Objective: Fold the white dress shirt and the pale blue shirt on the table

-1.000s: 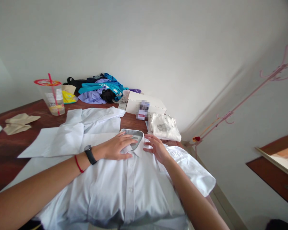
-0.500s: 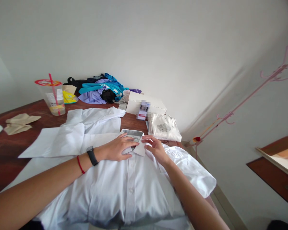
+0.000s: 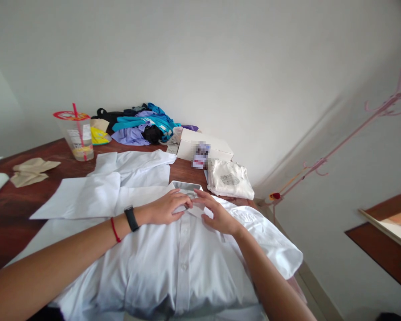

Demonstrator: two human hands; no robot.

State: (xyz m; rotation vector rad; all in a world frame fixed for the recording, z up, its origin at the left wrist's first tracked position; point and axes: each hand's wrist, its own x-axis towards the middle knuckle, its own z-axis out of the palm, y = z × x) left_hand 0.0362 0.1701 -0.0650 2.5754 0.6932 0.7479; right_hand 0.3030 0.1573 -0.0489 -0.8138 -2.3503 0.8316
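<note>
A white button-up shirt (image 3: 147,263) lies front side up, its collar (image 3: 196,209) towards the wall. My left hand (image 3: 165,207), with a black band and a red cord at the wrist, has its fingers curled at the left side of the collar opening, closed on the collar edge. My right hand (image 3: 217,211) rests on the collar's right side, fingers stretched over it and thumb apart. Both sets of fingertips meet at the neck opening, hiding the top button area. The button placket runs straight down from there.
More white garments (image 3: 137,165) lie beyond the shirt on the dark wooden table (image 3: 3,227). Behind them are a plastic cup with a straw (image 3: 80,140), piled clothes (image 3: 143,127), a white box (image 3: 207,142) and a folded printed garment (image 3: 230,178). A pink coat stand (image 3: 347,138) leans into view right.
My right hand has moved left and slightly inward over the collar, its fingertips now against my left fingers. My left hand stays at the collar. The view has shifted slightly.
</note>
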